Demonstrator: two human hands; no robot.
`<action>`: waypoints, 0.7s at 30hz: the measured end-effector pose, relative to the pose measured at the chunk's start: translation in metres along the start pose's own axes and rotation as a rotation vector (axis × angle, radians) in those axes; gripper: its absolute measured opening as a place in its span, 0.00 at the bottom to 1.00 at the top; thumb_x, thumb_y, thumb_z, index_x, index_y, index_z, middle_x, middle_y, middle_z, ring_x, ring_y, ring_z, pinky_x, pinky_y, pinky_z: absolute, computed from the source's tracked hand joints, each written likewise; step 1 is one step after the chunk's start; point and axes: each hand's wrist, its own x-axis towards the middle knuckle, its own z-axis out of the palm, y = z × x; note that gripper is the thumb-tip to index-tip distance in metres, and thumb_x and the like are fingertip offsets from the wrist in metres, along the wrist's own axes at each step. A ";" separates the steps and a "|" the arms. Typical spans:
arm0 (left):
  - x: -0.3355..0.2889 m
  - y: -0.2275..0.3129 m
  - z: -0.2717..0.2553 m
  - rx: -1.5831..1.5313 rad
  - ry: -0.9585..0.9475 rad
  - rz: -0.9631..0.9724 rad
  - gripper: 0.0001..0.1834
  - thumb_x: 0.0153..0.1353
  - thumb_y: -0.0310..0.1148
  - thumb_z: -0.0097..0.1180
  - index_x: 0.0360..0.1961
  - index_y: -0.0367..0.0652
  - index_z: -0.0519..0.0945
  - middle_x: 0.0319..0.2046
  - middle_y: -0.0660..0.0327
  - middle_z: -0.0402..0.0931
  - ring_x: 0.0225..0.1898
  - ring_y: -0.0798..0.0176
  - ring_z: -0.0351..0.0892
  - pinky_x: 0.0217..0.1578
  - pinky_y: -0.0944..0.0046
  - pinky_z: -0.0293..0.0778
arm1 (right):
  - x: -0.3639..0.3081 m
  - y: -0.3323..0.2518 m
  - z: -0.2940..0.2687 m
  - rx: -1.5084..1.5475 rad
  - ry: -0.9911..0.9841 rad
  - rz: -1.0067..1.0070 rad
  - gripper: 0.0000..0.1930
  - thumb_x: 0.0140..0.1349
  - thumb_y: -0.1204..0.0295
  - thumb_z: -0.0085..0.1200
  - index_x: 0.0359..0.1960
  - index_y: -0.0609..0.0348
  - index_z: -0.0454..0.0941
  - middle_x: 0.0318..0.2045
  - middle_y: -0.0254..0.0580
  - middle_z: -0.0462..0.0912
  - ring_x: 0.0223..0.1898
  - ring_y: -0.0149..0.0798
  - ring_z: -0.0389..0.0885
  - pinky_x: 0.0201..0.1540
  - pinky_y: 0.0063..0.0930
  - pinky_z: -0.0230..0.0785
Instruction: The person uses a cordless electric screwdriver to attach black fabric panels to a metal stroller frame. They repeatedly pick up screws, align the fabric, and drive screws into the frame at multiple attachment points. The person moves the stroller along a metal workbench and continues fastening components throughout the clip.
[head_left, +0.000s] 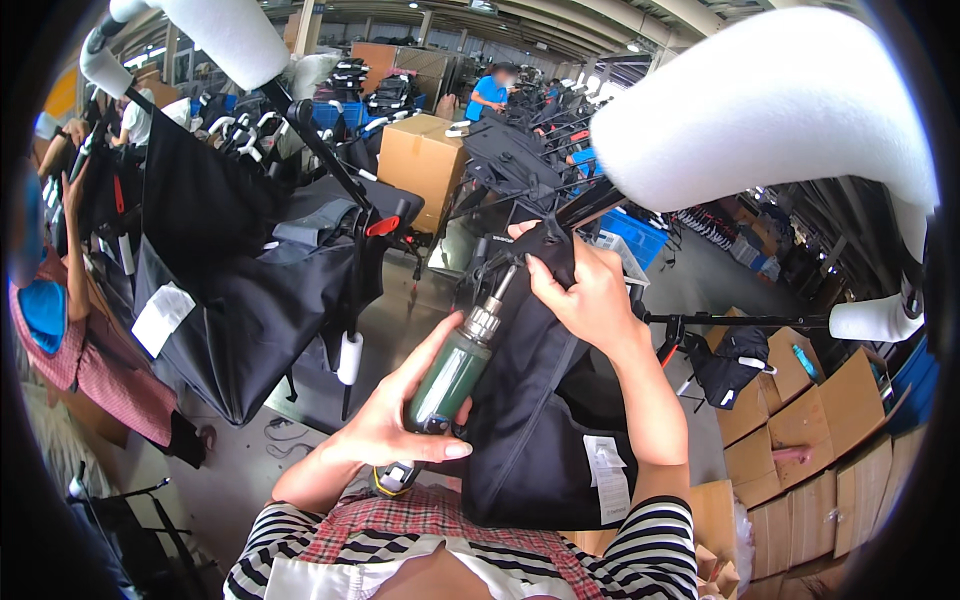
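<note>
My left hand [385, 425] is wrapped round a green electric screwdriver [449, 382] with a silver chuck. Its bit points up and away from me, its tip close to the black fabric [553, 252] by the frame joint. That fabric is pinched in my right hand [592, 300], up against a dark metal tube [588, 204]; a screw, if there is one, is too small to make out. Below my right hand hangs a black fabric panel [530, 430] with a white label [606, 474]. The tube leads up to a handle in white foam wrap [755, 110].
A second black folding frame with fabric [270, 290] stands at left, beside a co-worker in a checked apron [95, 350]. Cardboard boxes [825, 415] sit at lower right, a carton [420, 165] farther back. A tape measure [394, 477] is near my waist.
</note>
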 end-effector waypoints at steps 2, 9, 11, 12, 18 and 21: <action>-0.001 0.000 0.002 0.002 0.011 0.002 0.64 0.48 0.19 0.73 0.79 0.47 0.41 0.43 0.63 0.75 0.39 0.72 0.75 0.40 0.70 0.74 | -0.003 0.001 0.001 0.021 0.019 -0.004 0.16 0.61 0.81 0.58 0.52 0.65 0.81 0.44 0.46 0.88 0.42 0.41 0.89 0.45 0.30 0.79; 0.003 -0.004 0.005 -0.027 0.025 -0.006 0.64 0.48 0.20 0.74 0.79 0.46 0.42 0.46 0.63 0.74 0.40 0.72 0.74 0.42 0.70 0.73 | -0.002 0.007 0.007 0.028 0.115 -0.115 0.15 0.61 0.77 0.60 0.50 0.63 0.78 0.27 0.52 0.83 0.27 0.50 0.86 0.30 0.36 0.77; 0.004 -0.006 0.008 -0.008 0.045 0.001 0.64 0.49 0.19 0.73 0.79 0.47 0.42 0.43 0.63 0.75 0.37 0.73 0.75 0.40 0.70 0.74 | -0.005 0.007 0.009 0.009 0.120 -0.094 0.16 0.61 0.77 0.60 0.51 0.64 0.78 0.25 0.51 0.82 0.25 0.50 0.85 0.28 0.36 0.76; 0.005 -0.006 0.010 0.003 0.056 0.004 0.64 0.49 0.18 0.72 0.79 0.48 0.42 0.42 0.63 0.75 0.36 0.73 0.75 0.39 0.70 0.74 | -0.006 0.008 0.011 -0.003 0.134 -0.100 0.16 0.61 0.77 0.60 0.51 0.65 0.77 0.24 0.51 0.82 0.24 0.50 0.84 0.28 0.37 0.75; 0.007 -0.006 0.023 -0.246 0.015 -0.080 0.61 0.54 0.12 0.62 0.79 0.56 0.38 0.35 0.59 0.75 0.26 0.71 0.78 0.28 0.68 0.77 | -0.009 0.012 0.019 -0.050 0.201 -0.138 0.18 0.61 0.78 0.59 0.53 0.68 0.75 0.21 0.50 0.80 0.21 0.50 0.82 0.25 0.38 0.73; 0.010 -0.009 0.028 -0.331 0.005 -0.080 0.60 0.56 0.11 0.58 0.79 0.58 0.35 0.32 0.57 0.74 0.24 0.68 0.78 0.27 0.66 0.77 | -0.009 0.014 0.021 -0.071 0.223 -0.165 0.18 0.61 0.79 0.59 0.54 0.68 0.75 0.21 0.50 0.79 0.21 0.50 0.82 0.25 0.38 0.73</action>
